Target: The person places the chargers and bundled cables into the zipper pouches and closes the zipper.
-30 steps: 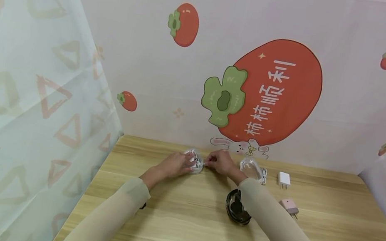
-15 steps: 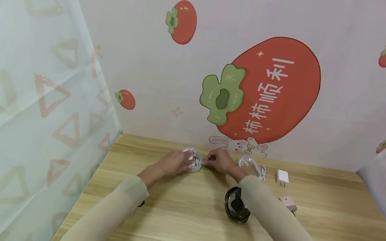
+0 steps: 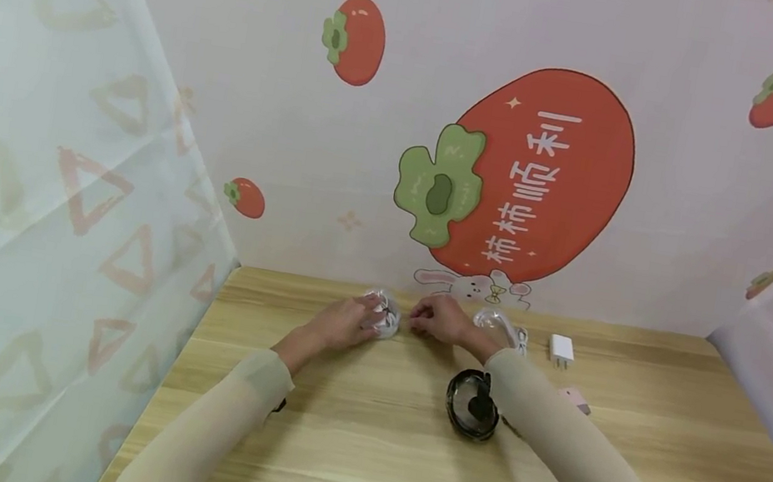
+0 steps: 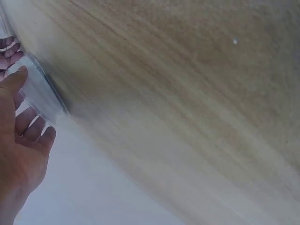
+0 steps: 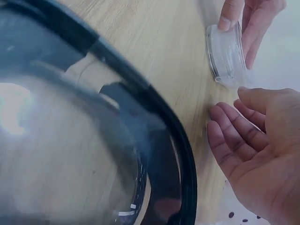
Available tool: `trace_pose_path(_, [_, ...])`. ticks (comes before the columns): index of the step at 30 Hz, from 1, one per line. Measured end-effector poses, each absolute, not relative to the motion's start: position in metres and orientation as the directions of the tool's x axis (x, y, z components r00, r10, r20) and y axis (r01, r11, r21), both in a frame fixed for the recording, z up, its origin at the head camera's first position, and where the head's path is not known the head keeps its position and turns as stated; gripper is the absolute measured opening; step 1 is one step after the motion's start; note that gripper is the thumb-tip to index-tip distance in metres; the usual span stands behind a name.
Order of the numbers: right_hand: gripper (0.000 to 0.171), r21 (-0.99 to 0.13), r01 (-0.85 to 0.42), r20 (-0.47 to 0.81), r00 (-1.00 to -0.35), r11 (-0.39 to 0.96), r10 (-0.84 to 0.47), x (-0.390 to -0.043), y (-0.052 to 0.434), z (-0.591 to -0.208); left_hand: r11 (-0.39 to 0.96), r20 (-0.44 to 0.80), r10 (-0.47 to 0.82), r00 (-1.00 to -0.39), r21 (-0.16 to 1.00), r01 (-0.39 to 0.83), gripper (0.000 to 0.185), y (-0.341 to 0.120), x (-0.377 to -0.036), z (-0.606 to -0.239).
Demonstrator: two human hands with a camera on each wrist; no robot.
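Note:
Near the back edge of the table, my left hand grips a clear round plastic case with a white cable in it. In the left wrist view the thumb lies on one side of the case and fingers on the other. Just right of it is my right hand, fingers loosely bent. The right wrist view shows nothing in the right hand and a small gap between its fingers and the case. Part of the case is hidden under the left fingers.
A black-rimmed round clear case lies near the right forearm. Behind that forearm are another clear case and a white cable. Farther right sit a white charger plug and a pink one, partly covered by the sleeve.
My right fingers, earlier at the right edge of the clear case, have come slightly away from it. The left hand keeps its hold. The head view has shifted a little, and the sleeve covers more of the pink plug.

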State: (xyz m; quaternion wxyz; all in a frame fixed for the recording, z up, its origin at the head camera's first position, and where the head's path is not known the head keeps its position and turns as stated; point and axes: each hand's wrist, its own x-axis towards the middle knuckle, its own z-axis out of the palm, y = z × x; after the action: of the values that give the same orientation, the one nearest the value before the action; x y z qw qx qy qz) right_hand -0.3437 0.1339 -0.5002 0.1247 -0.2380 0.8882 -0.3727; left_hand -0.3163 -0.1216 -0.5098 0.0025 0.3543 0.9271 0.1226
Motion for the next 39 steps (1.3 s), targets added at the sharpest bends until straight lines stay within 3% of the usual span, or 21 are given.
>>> trace_pose_path(7, [0.019, -0.724, -0.296, -0.072, -0.866, 0.623, -0.495, -0.342, 0.145, -0.494, 0.743, 0.133, 0.619, -0.774, 0.221, 0.632, 0.046, -0.117, -0.315, -0.506])
trace_pose_path(19, [0.023, -0.658, -0.436, 0.029, -0.83, 0.615, -0.557, -0.323, 0.164, -0.471, 0.799, 0.257, 0.485, -0.836, 0.258, 0.543, 0.032, -0.089, -0.296, -0.49])
trace_pose_path(35, [0.022, -0.617, -0.533, 0.123, -0.792, 0.579, -0.598, -0.298, 0.202, -0.461, 0.674, 0.219, 0.546, -0.808, 0.458, 0.58, 0.042, -0.041, -0.262, -0.472])
trace_pose_path(39, [0.022, -0.604, -0.554, 0.142, -0.782, 0.574, -0.606, -0.294, 0.214, -0.461, 0.667, 0.193, 0.58, -0.792, 0.446, 0.597, 0.045, -0.025, -0.251, -0.469])
